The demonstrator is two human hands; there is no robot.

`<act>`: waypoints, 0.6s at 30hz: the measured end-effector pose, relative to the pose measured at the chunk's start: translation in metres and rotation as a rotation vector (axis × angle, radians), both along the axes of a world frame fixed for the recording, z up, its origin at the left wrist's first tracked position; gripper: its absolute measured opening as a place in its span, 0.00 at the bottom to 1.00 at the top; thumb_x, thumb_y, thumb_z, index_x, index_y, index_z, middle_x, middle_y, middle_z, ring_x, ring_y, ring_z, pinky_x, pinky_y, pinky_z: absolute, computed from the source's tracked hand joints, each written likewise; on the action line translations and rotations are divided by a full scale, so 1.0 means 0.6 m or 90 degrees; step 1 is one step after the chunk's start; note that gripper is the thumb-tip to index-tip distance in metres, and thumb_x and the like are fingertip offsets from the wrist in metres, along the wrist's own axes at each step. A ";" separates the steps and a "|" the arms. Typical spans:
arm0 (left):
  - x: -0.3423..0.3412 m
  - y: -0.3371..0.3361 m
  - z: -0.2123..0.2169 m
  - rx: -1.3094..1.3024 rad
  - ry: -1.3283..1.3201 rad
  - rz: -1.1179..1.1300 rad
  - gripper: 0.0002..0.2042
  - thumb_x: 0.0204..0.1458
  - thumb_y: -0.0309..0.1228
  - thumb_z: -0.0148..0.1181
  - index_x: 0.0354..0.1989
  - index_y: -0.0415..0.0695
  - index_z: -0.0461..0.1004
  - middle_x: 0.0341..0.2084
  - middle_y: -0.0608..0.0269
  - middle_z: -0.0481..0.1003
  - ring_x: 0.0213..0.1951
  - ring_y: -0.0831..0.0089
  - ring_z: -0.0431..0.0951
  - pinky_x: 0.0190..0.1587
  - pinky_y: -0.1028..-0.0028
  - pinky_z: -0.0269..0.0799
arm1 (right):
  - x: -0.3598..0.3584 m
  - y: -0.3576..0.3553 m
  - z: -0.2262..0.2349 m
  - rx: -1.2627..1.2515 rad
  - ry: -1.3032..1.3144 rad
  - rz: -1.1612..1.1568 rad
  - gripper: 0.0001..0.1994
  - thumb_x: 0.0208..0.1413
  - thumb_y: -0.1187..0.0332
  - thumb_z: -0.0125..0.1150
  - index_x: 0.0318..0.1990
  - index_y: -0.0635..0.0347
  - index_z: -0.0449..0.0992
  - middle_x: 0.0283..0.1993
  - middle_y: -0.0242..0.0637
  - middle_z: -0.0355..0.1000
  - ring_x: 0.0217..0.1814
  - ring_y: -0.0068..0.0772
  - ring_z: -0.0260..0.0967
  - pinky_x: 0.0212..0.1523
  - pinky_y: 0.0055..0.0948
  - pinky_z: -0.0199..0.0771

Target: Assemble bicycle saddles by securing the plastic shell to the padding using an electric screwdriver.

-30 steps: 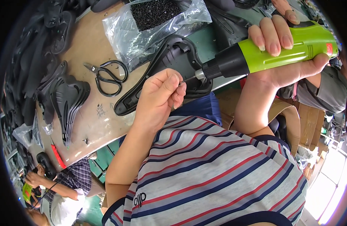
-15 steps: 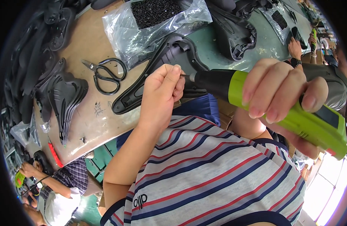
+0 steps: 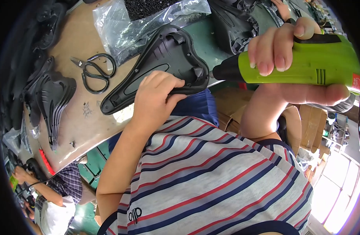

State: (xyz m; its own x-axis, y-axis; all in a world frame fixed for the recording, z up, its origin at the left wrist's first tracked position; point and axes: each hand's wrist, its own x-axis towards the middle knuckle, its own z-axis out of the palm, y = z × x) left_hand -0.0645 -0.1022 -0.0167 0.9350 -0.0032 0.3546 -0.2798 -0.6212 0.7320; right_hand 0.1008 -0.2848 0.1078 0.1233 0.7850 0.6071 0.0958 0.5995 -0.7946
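Observation:
A black bicycle saddle shell (image 3: 160, 55) lies at the table's near edge, its hollow ribbed underside facing up and its narrow nose pointing left. My left hand (image 3: 153, 98) grips its near rim, fingers over the edge and thumb lower down. In my right hand (image 3: 270, 51) is a green and black electric screwdriver (image 3: 305, 64), held level with the fingers wrapped over its body. Its black nose meets the shell's wide right end, and the tip appears to touch the rim there. Any screw at the tip is too small to make out.
Behind the shell lies a clear plastic bag (image 3: 109, 29) of small black screws (image 3: 148, 8). Black-handled scissors (image 3: 96, 74) and stacked saddle shells (image 3: 56, 94) are at left, a red-handled tool (image 3: 46, 161) at the edge. Cardboard boxes (image 3: 313, 129) stand right; a co-worker (image 3: 56, 203) sits lower left.
My left hand has left the screwdriver's tip and taken hold of the shell's near rim. The screwdriver has turned level, and its tip has moved right to the shell's wide end.

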 end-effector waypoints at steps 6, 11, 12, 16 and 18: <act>-0.004 -0.005 -0.005 -0.023 -0.029 0.036 0.15 0.31 0.25 0.71 0.32 0.41 0.77 0.28 0.60 0.77 0.35 0.63 0.78 0.39 0.71 0.73 | -0.008 0.019 0.002 -0.033 -0.032 0.057 0.45 0.45 0.31 0.55 0.56 0.63 0.55 0.36 0.33 0.64 0.35 0.30 0.65 0.35 0.30 0.64; -0.004 -0.006 -0.008 -0.044 -0.040 0.038 0.13 0.33 0.25 0.71 0.31 0.41 0.78 0.28 0.59 0.78 0.35 0.64 0.80 0.39 0.71 0.75 | -0.011 0.036 -0.001 -0.044 -0.028 0.090 0.45 0.43 0.31 0.58 0.56 0.63 0.55 0.35 0.34 0.65 0.34 0.30 0.66 0.33 0.29 0.66; -0.004 -0.006 -0.008 -0.046 -0.040 0.039 0.13 0.33 0.25 0.71 0.31 0.41 0.78 0.28 0.59 0.78 0.35 0.64 0.80 0.39 0.71 0.75 | -0.010 0.041 -0.003 -0.046 -0.028 0.091 0.45 0.43 0.31 0.58 0.56 0.63 0.55 0.35 0.34 0.65 0.34 0.30 0.66 0.33 0.29 0.66; -0.004 -0.006 -0.013 -0.046 -0.049 0.041 0.12 0.35 0.27 0.69 0.31 0.43 0.77 0.28 0.60 0.78 0.35 0.64 0.79 0.37 0.70 0.74 | -0.018 0.057 -0.006 -0.048 -0.069 0.084 0.46 0.41 0.32 0.60 0.55 0.63 0.55 0.34 0.36 0.66 0.33 0.31 0.68 0.31 0.29 0.69; -0.004 -0.006 -0.018 -0.046 -0.065 0.042 0.11 0.37 0.29 0.67 0.31 0.45 0.77 0.28 0.62 0.77 0.34 0.63 0.78 0.35 0.70 0.74 | -0.031 0.064 0.003 -0.053 -0.064 0.079 0.46 0.41 0.32 0.61 0.55 0.63 0.55 0.33 0.37 0.67 0.32 0.32 0.69 0.30 0.29 0.69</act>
